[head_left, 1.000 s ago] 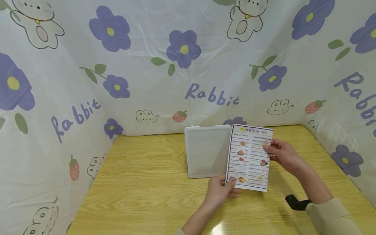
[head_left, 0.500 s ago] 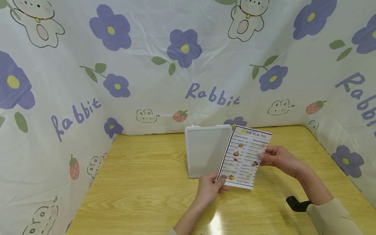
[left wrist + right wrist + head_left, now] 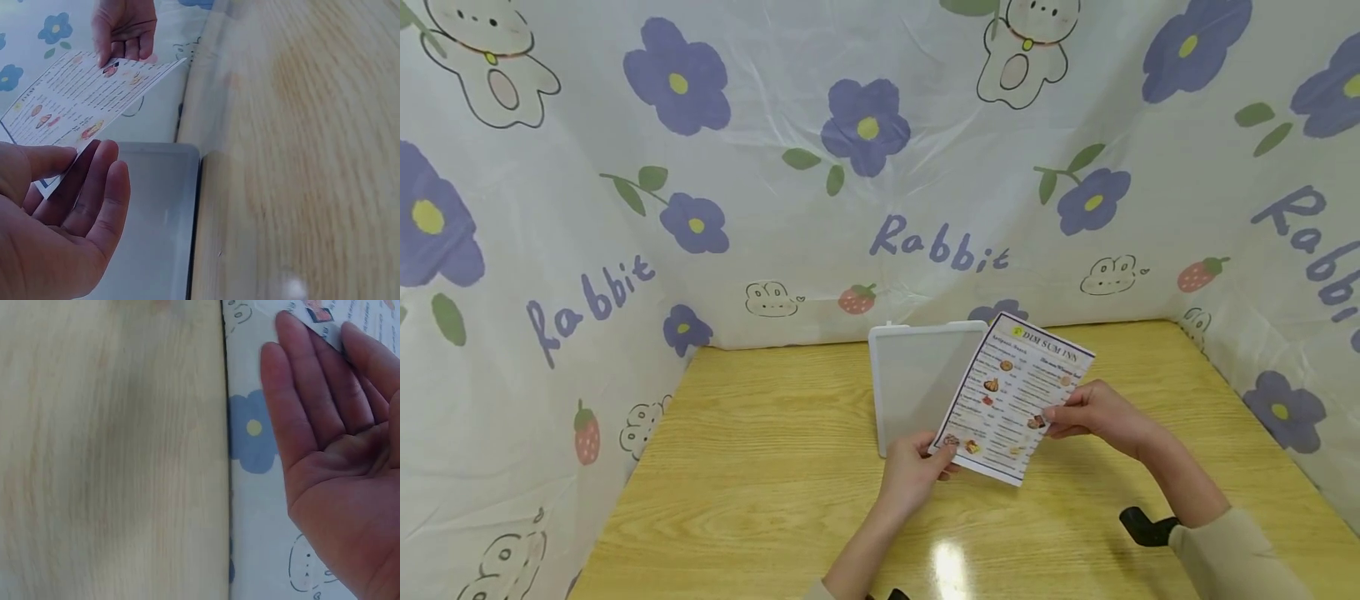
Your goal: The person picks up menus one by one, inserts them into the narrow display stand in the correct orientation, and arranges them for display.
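A printed menu sheet (image 3: 1013,392) headed "DIM SUM INN" hangs tilted above the wooden table (image 3: 760,467). My left hand (image 3: 917,467) pinches its lower left corner between thumb and fingers; the left wrist view shows the sheet (image 3: 81,100) caught under the thumb. My right hand (image 3: 1093,412) pinches its right edge, and in the right wrist view only a corner of the sheet (image 3: 315,315) shows past the fingers (image 3: 300,387). A white flat frame with a grey panel (image 3: 921,383) lies on the table, partly behind the sheet.
A sheet with blue flowers, rabbits and the word "Rabbit" (image 3: 940,246) walls the table at the back and both sides. A black wrist strap (image 3: 1142,527) sits on my right forearm. Glare marks the near table edge (image 3: 951,567).
The menu sheet has moved left and down and tilted further clockwise, covering more of the white frame. Both hands moved with it, keeping their hold.
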